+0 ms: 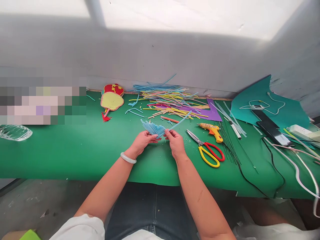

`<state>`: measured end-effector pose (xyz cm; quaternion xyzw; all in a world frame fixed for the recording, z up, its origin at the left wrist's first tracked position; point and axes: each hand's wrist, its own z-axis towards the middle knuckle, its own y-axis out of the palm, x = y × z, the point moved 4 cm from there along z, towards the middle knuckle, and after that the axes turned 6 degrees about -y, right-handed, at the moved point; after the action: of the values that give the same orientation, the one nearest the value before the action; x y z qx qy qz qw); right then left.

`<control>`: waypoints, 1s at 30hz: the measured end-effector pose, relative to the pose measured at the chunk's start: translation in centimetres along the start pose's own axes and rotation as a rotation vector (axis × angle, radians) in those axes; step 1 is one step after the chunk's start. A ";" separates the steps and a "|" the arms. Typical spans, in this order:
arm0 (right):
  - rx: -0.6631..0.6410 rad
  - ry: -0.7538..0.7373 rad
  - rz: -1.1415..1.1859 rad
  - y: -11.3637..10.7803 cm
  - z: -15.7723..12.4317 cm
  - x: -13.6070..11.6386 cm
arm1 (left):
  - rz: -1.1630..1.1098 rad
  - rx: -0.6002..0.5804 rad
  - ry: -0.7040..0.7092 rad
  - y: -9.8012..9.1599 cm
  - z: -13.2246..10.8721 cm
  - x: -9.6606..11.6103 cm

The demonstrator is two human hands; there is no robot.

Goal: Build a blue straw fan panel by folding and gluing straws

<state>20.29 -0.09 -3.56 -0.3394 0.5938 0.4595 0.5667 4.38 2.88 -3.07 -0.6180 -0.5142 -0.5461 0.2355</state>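
Both my hands meet over the green table (75,153) near its front edge. My left hand (143,141), with a pale bangle on the wrist, pinches the base of a small fan of light-blue straw pieces (152,128). My right hand (176,142) is closed on the same fan's right side, where a long light-blue straw (180,120) sticks out up and to the right. The fan spreads away from me, just above the table.
A heap of coloured straws (166,100) lies behind the hands, partly on a purple sheet (212,113). Right of my hands are red-and-yellow scissors (208,151) and a yellow glue gun (212,130). A red-and-yellow woven fan (111,99) lies back left. A teal sheet, cables, phones and a power strip (302,130) fill the right.
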 end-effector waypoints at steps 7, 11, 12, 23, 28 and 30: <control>0.009 0.007 0.010 0.0 0.1 0.0 | -0.024 0.045 0.018 -0.2 0.0 0.1; 0.009 0.014 0.007 0.0 0.0 0.0 | -0.059 0.094 0.057 -0.5 0.0 0.4; 0.008 0.016 0.006 0.0 0.0 0.0 | -0.066 0.101 0.062 -0.6 0.0 0.4; 0.000 0.034 0.000 -0.1 0.0 0.2 | -0.094 0.129 0.094 -0.6 -0.2 0.9; -0.022 0.055 -0.011 -0.1 -0.1 0.2 | -0.129 0.237 0.165 -1.7 -0.2 1.3; -0.031 0.064 -0.016 -0.1 -0.2 0.3 | -0.122 0.287 0.179 -2.3 0.0 1.2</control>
<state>20.24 -0.28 -3.92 -0.3674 0.6016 0.4529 0.5458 2.16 4.12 -2.63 -0.4948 -0.6004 -0.5330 0.3325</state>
